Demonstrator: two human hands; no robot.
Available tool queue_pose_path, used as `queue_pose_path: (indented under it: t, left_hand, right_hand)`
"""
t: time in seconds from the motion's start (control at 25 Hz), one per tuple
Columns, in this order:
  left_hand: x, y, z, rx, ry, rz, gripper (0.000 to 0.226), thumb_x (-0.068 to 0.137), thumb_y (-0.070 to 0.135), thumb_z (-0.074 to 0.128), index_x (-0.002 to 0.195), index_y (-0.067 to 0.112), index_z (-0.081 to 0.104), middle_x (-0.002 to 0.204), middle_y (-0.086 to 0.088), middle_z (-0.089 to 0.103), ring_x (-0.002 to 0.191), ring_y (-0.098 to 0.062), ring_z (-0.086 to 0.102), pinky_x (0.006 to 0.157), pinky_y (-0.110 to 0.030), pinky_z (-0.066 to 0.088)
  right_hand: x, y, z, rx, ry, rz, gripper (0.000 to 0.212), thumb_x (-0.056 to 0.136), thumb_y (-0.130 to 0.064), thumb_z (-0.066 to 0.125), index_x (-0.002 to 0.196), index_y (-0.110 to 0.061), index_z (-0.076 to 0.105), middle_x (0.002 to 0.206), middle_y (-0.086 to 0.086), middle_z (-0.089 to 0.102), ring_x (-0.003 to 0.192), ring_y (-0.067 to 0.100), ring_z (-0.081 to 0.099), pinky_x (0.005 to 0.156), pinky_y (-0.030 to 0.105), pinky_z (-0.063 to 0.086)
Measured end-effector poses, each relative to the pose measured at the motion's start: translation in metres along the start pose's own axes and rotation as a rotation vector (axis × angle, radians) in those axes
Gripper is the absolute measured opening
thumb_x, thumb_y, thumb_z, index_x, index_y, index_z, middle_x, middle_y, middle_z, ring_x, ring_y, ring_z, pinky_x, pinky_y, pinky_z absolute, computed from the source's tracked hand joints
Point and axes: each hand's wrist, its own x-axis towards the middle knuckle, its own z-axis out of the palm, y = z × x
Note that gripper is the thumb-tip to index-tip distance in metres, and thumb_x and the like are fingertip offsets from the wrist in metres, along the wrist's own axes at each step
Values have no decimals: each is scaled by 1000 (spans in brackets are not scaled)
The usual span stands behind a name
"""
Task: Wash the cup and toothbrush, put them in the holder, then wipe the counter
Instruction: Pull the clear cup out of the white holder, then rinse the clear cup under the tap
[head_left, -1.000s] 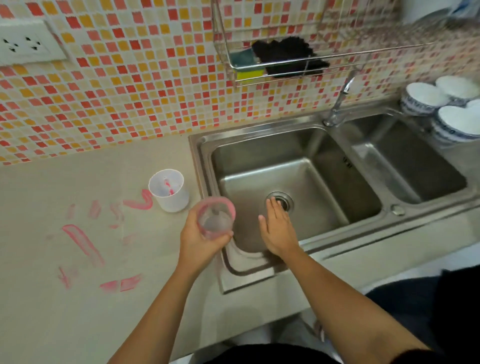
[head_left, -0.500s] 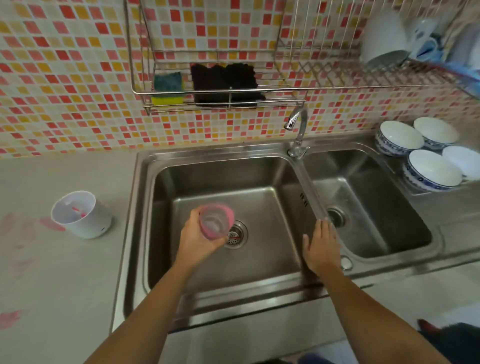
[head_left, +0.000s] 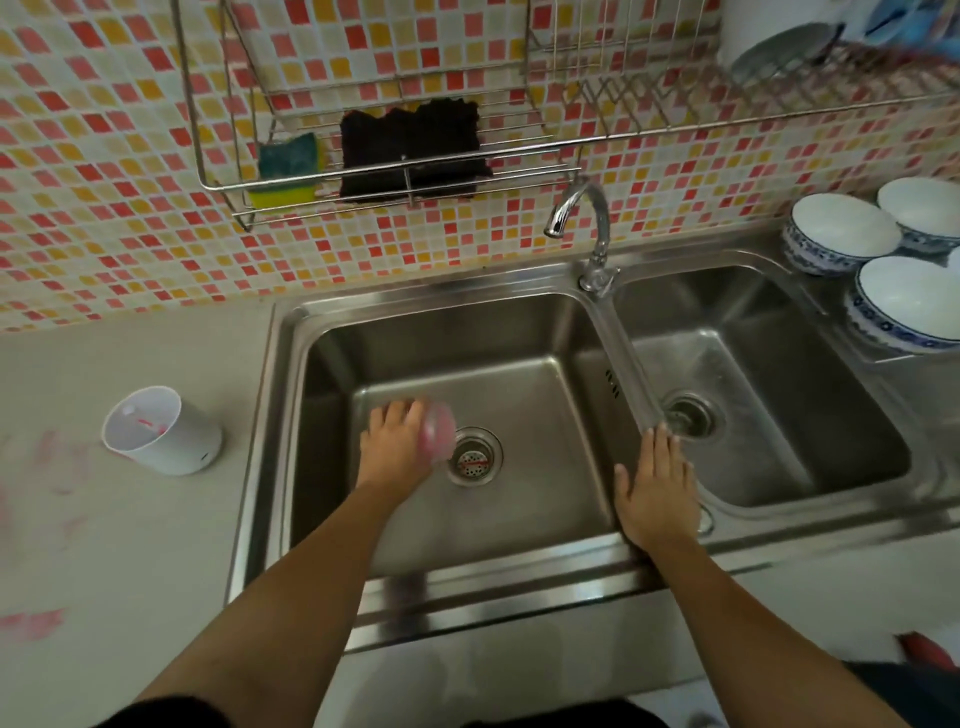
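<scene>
My left hand (head_left: 396, 446) grips a pink translucent cup (head_left: 439, 435), tipped on its side over the left sink basin (head_left: 530, 332), just left of the drain (head_left: 474, 456). My right hand (head_left: 655, 486) lies flat and open on the sink's front rim, by the divider between the two basins. A white holder (head_left: 165, 432) stands on the counter (head_left: 130, 530) left of the sink, with something pink inside. Pink smears (head_left: 32, 623) mark the counter at the far left. The toothbrush cannot be made out clearly.
A faucet (head_left: 582, 215) rises behind the divider. On the tiled wall, a wire rack (head_left: 395, 193) holds a green-yellow sponge (head_left: 284, 169) and a black cloth (head_left: 413, 148). Blue-patterned white bowls (head_left: 844, 236) sit right of the right basin (head_left: 753, 395).
The view shifted right, from the counter to over the sink. My left hand carried the cup over the left basin and tipped it sideways. My right hand moved right along the rim.
</scene>
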Motion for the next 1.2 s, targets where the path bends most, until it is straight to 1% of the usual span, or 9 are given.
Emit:
queue_pose_path:
  t: [0.36,0.52,0.6,0.76,0.88,0.96,1.04,1.12,1.2]
  left_hand:
    - [17,12,-10,343,8,179,72,75,6,68,137,21,36,141,-7,39,136,-32,29,102,-48,35]
    - [24,17,-16,547,113,307,78,46,19,89,118,19,58,116,-8,62,114,-31,57,79,-43,52]
    - [29,19,-18,621,153,409,77,40,25,91,111,18,63,108,-8,65,105,-29,61,73,-40,54]
    - [30,27,-19,755,239,566,58,52,24,78,108,18,65,110,-8,67,106,-27,63,74,-39,53]
    - [33,30,-15,819,297,614,50,62,24,70,112,18,63,116,-7,66,110,-26,61,78,-39,53]
    - [35,29,-11,809,338,605,47,67,26,65,113,19,61,116,-5,65,112,-25,60,79,-39,52]
    - [36,30,-10,737,326,531,50,67,31,71,115,18,58,116,-4,64,112,-24,58,80,-39,49]
    - [34,35,-15,635,311,368,60,63,29,75,118,20,56,119,-4,61,115,-24,55,82,-39,49]
    - [31,41,-20,324,195,122,68,67,20,74,129,19,46,130,-7,49,124,-28,44,93,-42,44]
  right_hand:
    - [2,-1,5,21,18,6,82,82,-51,2,148,-4,13,157,14,11,146,30,9,117,45,13]
    - [2,0,5,17,15,2,78,85,-49,4,148,-5,11,158,14,9,146,29,6,117,44,11]
    - [1,0,6,11,9,2,73,88,-46,10,149,-5,8,158,13,6,146,28,3,118,43,9]
    - [1,-1,4,10,2,3,72,89,-44,13,149,-6,6,158,12,4,147,27,2,118,42,7]
    - [1,0,5,-3,3,5,69,91,-43,15,149,-6,5,159,12,3,147,27,1,118,42,8]
    - [2,0,6,-10,0,5,66,95,-41,18,149,-6,3,159,12,1,147,26,0,119,41,7]
    - [2,0,6,-6,-6,3,65,97,-40,21,149,-6,2,159,12,-1,147,26,-2,119,41,6]
    - [1,0,6,-9,-1,3,66,97,-40,23,149,-6,2,159,12,-3,147,26,-2,119,41,6]
    - [1,0,5,-7,6,6,66,97,-40,25,149,-7,2,158,13,-5,147,26,-2,118,41,7]
